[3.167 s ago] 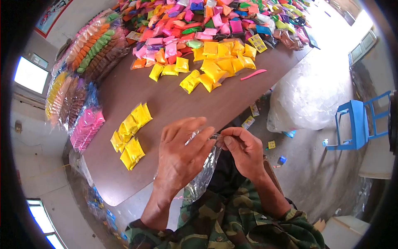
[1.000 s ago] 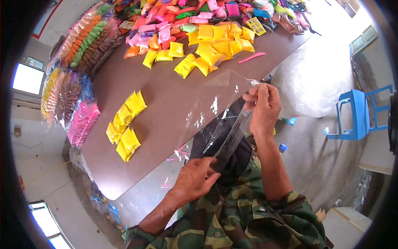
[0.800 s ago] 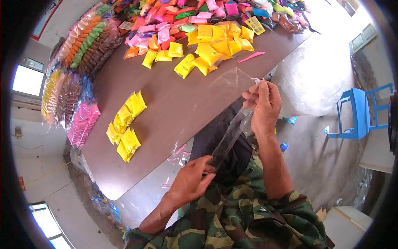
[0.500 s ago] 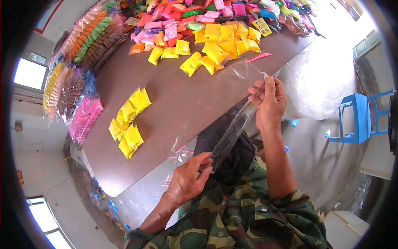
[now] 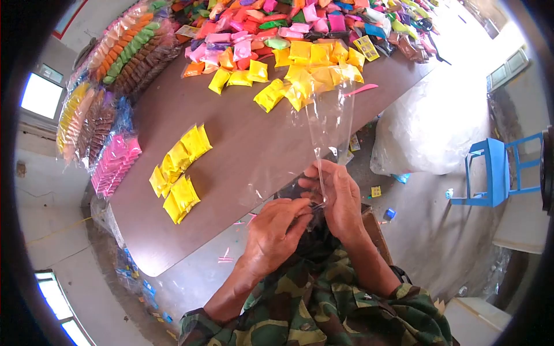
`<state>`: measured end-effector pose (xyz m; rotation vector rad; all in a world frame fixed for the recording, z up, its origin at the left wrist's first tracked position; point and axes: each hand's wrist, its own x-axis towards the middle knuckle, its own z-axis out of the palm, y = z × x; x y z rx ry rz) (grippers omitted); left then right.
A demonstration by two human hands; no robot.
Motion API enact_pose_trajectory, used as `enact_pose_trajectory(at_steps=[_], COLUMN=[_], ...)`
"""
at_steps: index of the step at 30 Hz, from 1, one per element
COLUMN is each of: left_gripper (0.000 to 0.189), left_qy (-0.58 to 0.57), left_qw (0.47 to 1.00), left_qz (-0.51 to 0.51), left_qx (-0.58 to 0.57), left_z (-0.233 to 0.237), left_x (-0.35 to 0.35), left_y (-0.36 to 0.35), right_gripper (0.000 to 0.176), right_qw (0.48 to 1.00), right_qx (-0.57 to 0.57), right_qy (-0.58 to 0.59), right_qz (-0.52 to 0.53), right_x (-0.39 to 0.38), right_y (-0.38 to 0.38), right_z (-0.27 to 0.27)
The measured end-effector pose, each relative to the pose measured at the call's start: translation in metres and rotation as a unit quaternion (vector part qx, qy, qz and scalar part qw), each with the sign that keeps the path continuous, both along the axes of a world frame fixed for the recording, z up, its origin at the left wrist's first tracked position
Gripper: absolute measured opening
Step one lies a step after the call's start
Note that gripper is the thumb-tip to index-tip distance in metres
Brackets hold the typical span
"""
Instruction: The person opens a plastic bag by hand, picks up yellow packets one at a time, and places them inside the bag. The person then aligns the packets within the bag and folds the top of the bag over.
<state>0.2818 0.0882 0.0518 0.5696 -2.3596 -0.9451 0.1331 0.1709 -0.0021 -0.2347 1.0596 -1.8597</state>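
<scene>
A long clear plastic bag [image 5: 331, 124] rises from between my hands, its far end overlapping the view of the yellow packets [image 5: 314, 57] on the table. My right hand [image 5: 341, 199] has its fingers curled around the lower part of the bag. Close beside it, my left hand [image 5: 278, 229] pinches the bag's bottom end, with the fingertips partly hidden. Both hands are just off the table's near edge, in front of my body. Left of them on the table lies a small group of yellow packets [image 5: 182, 167] in two overlapping rows.
The brown table [image 5: 231, 138] carries a heap of multicoloured packets [image 5: 248, 34] at the back. Bagged rows of packets [image 5: 124, 63] stand at the left. A pink plastic strip [image 5: 362, 90] lies near the right edge. Beyond are a large translucent sack [image 5: 430, 127] and a blue chair [image 5: 495, 173].
My right hand has come down and left, close to my left hand. The bag, stretched diagonally between the hands before, now extends upward from them over the table.
</scene>
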Motion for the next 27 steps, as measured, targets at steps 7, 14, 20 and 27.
enact_pose_trajectory(at_steps=[7, 14, 20, 27], left_gripper=[0.042, 0.04, 0.038, 0.04], left_qy=[-0.036, -0.039, -0.007, 0.017], left_qw=[0.999, 0.997, 0.999, 0.999], left_qz=[-0.015, -0.006, -0.012, 0.022], left_qx=[-0.003, 0.07, -0.049, -0.031], left_z=[0.002, 0.01, 0.013, 0.02], left_x=[0.007, 0.012, 0.017, 0.024], left_y=[0.005, 0.009, -0.001, -0.022], right_gripper=[0.046, 0.046, 0.046, 0.044], right_qw=[0.996, 0.994, 0.991, 0.984], right_qx=[0.034, 0.029, 0.043, 0.067], right_qy=[0.019, 0.034, 0.068, 0.129], right_qz=[-0.085, -0.1, -0.106, -0.098], right_x=[-0.012, -0.018, -0.015, -0.015], right_y=[0.0, -0.008, -0.033, -0.071], right_z=[0.003, 0.012, 0.024, 0.028])
